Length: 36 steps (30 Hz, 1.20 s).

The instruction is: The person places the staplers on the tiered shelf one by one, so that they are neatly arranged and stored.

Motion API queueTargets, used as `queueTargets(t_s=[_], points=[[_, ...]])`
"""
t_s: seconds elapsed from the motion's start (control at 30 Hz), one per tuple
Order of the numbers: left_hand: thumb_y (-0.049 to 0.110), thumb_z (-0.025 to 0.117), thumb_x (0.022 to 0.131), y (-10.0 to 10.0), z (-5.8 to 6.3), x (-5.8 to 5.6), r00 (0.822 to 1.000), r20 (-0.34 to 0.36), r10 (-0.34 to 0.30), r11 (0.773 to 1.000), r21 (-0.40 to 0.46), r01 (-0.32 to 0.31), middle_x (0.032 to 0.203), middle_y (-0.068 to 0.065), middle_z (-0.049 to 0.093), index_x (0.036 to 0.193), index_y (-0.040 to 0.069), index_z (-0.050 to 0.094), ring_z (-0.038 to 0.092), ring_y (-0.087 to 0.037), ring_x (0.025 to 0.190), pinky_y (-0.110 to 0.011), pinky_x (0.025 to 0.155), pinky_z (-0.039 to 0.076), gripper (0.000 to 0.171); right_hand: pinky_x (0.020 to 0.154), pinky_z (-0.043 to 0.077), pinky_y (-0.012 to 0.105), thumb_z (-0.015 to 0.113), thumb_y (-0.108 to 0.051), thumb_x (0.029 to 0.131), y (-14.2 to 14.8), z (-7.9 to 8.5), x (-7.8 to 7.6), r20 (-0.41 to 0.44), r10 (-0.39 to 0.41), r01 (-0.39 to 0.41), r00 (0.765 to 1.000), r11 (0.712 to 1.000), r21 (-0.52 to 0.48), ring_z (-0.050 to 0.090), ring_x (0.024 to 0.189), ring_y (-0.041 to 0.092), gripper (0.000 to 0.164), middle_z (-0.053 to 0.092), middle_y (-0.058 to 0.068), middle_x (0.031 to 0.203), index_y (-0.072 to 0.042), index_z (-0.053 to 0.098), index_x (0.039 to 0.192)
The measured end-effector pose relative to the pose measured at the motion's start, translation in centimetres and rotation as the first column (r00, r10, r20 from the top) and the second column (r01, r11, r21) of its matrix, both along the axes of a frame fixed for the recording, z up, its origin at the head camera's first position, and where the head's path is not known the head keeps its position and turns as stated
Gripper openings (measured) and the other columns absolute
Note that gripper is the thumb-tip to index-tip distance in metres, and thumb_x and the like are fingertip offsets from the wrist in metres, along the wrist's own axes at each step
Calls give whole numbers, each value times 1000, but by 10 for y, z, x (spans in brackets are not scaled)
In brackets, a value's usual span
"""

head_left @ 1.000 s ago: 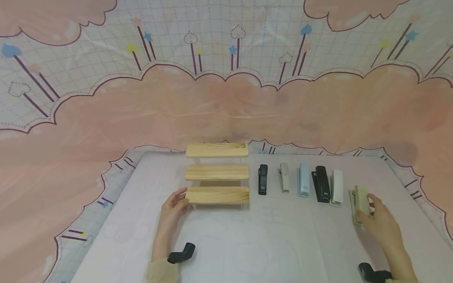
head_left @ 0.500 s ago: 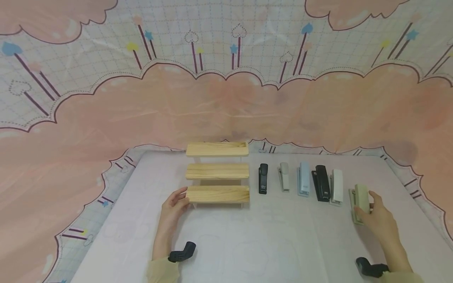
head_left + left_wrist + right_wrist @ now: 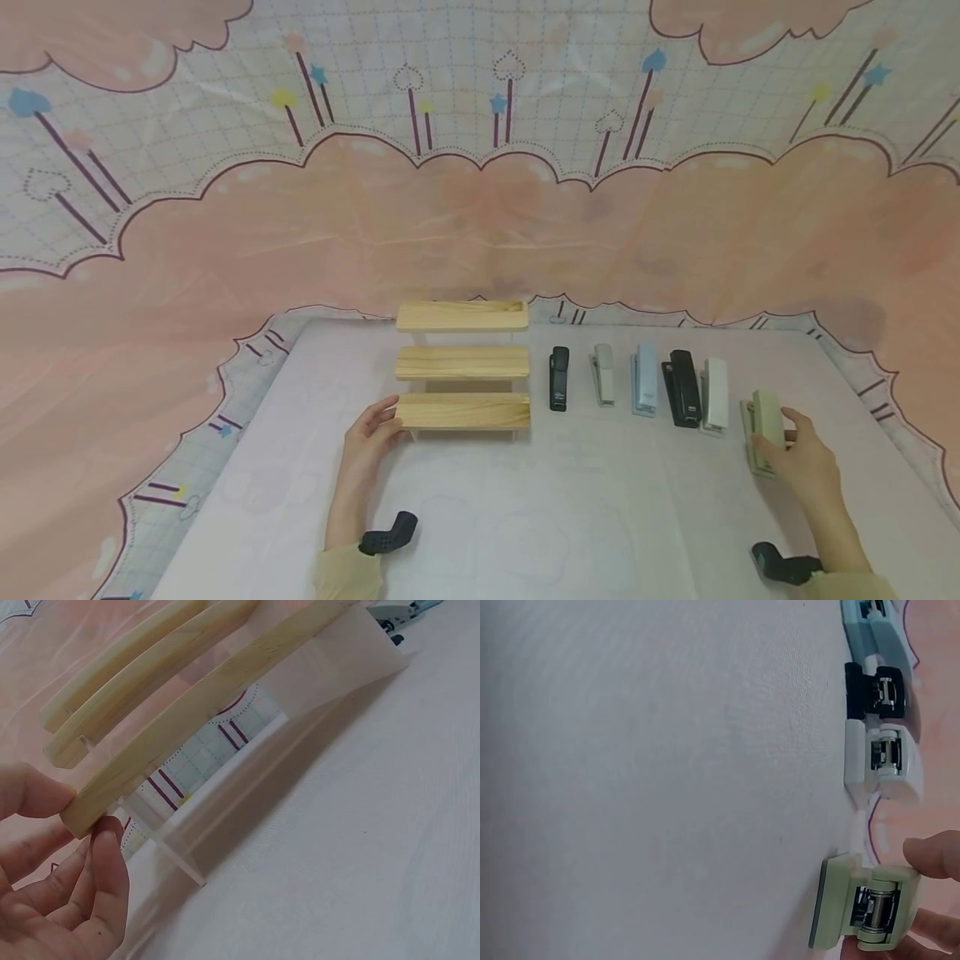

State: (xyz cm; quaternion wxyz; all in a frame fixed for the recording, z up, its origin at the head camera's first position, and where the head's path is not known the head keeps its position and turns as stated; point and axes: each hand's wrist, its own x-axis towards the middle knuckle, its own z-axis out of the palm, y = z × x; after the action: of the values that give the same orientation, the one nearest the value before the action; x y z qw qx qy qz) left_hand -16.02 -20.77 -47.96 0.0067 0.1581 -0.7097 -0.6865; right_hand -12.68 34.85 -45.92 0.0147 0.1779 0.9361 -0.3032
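Six staplers [image 3: 643,379], four in right wrist view

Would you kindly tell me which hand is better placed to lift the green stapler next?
The right hand, I'd judge: it holds the green stapler between thumb and fingers. The left hand pinches the shelf at the end away from that stapler.
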Motion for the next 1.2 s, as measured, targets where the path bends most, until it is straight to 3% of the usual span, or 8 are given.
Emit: queueTargets(t_s=[0.57,0.9,1.2], points=[[2,55,91,0,-1,-2,1000,0,5,1000,8,-5,119,-9,58,134,7,53,62,-2,88,-16,76,52,43,77,46,54,53,-32,95,-3,-1,0,-27,-73,73,997,997,2,49,111,55,72,42,42,131,6,21,147],[1,56,91,-1,-1,1,1000,-30,-10,1000,18,11,118,-9,59,134,4,52,62,-1,87,-17,77,52,43,67,42,40,55,-28,93,-7,0,1,-55,-107,108,993,994,26,53,108,52,68,47,40,129,5,27,145],[3,56,92,-1,-1,1,1000,-21,-13,1000,13,14,120,-9,59,134,8,53,63,-2,89,-18,79,53,42,66,41,38,55,-26,93,-10,5,2,-76,-112,114,991,993,28,53,107,51,67,47,40,128,5,27,146]])
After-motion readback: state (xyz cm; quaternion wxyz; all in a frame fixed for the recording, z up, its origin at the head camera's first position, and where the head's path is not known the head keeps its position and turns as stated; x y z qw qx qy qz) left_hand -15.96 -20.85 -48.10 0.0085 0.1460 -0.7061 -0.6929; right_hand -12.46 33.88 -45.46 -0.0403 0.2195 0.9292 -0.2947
